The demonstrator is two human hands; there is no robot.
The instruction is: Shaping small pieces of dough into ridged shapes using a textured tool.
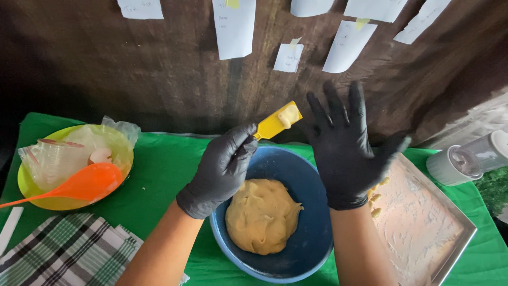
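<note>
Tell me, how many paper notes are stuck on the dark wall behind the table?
7 paper notes: far left at the top, a tall one, a small one lower down, three along the top toward the right, and one below them. More may hang above the frame.

black gloves [222, 169] | yellow scoop [276, 123] | blue bowl [309, 222] | tan dough [262, 214] | orange ladle [79, 185] | green cloth [164, 164] | plaid towel [69, 249]
</note>
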